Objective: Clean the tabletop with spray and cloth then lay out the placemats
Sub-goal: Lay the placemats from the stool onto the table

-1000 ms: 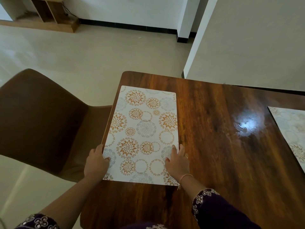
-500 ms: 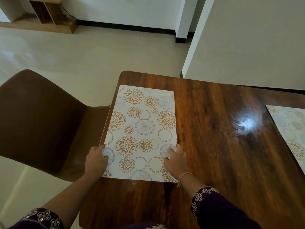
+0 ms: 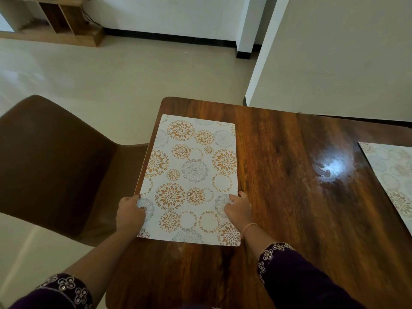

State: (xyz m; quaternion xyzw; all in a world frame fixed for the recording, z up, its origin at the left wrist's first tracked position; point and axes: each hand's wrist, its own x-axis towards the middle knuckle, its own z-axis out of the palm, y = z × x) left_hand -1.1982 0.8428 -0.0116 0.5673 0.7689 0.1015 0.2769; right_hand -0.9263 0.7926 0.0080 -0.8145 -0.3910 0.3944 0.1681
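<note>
Item: placemat [image 3: 189, 175], flat at the desk's [image 3: 278, 230] left end | hands: left hand [image 3: 130, 211] and right hand [image 3: 238, 208] each grip a side edge; I judge they square it to the desk's rim | around: second placemat [image 3: 392, 175] at the desk's right end; chair [image 3: 55, 163] beside the desk's left edge, not obstructing.

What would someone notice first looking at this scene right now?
The white placemat with orange and grey floral circles stands out, lying at the dark wooden table's left end, with the left hand and right hand on its side edges. A bright light reflection gleams on the tabletop to its right, and a brown chair sits left of the table.
</note>
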